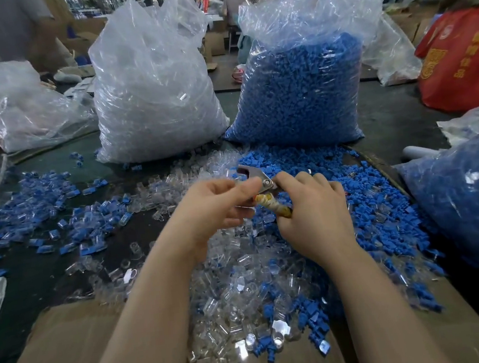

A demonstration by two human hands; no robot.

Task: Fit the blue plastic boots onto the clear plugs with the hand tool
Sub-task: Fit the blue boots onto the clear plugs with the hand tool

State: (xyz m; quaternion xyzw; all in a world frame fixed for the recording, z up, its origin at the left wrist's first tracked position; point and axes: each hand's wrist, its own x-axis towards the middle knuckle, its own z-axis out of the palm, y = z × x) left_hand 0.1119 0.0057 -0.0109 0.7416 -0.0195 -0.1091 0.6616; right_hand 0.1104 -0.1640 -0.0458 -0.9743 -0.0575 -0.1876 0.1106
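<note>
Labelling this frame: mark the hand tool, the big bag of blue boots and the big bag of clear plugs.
hand tool [250, 174]: head view, on its metal head.
bag of blue boots [299, 87]: head view, mid front.
bag of clear plugs [153, 93]: head view, mid front.

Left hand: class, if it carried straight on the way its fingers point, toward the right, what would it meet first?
The left hand points at the metal head of the hand tool and already touches it at the fingertips; just beyond sits the right hand gripping the taped handle. Depth is hard to judge here.
</note>
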